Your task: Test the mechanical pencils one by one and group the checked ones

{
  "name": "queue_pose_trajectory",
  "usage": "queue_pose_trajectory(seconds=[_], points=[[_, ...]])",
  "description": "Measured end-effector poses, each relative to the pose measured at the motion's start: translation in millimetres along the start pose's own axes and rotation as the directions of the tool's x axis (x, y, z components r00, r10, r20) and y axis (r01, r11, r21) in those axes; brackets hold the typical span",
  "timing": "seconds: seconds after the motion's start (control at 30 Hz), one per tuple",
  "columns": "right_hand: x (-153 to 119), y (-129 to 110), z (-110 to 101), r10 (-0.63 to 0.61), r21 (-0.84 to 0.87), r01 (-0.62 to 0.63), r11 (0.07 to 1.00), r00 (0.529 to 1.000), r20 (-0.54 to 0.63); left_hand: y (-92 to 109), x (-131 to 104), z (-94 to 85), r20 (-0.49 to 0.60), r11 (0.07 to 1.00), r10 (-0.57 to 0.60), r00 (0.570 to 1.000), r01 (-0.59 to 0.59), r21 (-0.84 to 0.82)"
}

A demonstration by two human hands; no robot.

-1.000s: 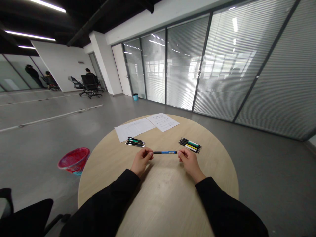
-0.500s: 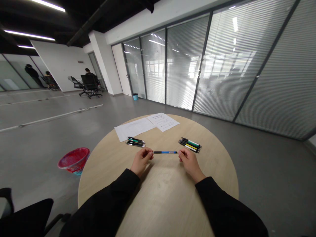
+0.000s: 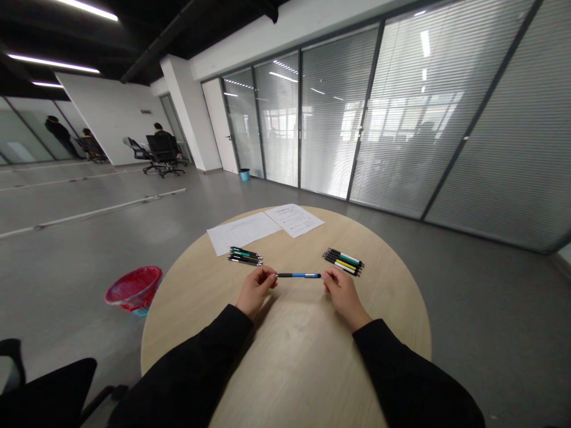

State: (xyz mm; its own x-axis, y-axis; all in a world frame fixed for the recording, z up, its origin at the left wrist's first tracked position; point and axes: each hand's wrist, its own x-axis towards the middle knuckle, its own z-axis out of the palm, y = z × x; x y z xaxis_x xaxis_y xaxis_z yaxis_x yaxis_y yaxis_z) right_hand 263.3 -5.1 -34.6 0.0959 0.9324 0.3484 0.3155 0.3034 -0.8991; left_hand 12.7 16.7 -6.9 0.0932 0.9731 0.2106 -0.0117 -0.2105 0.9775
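Here we are over the round wooden table (image 3: 297, 362), and the blue pen (image 3: 300, 275) is out in the middle, lying level between two hands! The left hand (image 3: 257, 291) has its grip pinched on the black front end, thumb and fingers together; across the gap, the right hand (image 3: 342, 292) has its grip closed at the back end, nipping just the very tip. Beyond the left hand, a bunch of dark pens (image 3: 245, 256), one showing green, lies side by side on the table. Just past the right hand, a neat row of pens (image 3: 343, 262) flashes green, yellow and white. Farther back, two printed sheets (image 3: 243, 232) sit by the far edge, and down on the floor at left, there's a red basket (image 3: 134, 288)!
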Motion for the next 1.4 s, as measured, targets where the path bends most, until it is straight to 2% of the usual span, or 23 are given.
queue_pose_trajectory(seconds=[0.3,0.63,1.0,1.4], points=[[0.4,-2.1,-0.4,-0.01,-0.041,0.01,0.999,1.0,-0.005,0.6,0.0,-0.5,-0.001,1.0,-0.002,1.0,0.002,0.003],[-0.1,-1.4,0.4,0.014,-0.011,-0.014,1.0,1.0,0.008,5.7,-1.4,1.5,0.002,1.0,-0.001,1.0,0.001,-0.006],[-0.3,-4.3,-1.2,-0.018,-0.055,0.019,0.998,1.0,0.014,1.2,-0.6,0.3,0.0,1.0,-0.007,1.0,0.007,-0.019],[-0.5,-0.8,-0.6,-0.065,-0.125,0.065,0.99,0.998,0.0,6.8,-2.2,2.1,0.004,1.0,-0.009,1.0,0.009,-0.01]])
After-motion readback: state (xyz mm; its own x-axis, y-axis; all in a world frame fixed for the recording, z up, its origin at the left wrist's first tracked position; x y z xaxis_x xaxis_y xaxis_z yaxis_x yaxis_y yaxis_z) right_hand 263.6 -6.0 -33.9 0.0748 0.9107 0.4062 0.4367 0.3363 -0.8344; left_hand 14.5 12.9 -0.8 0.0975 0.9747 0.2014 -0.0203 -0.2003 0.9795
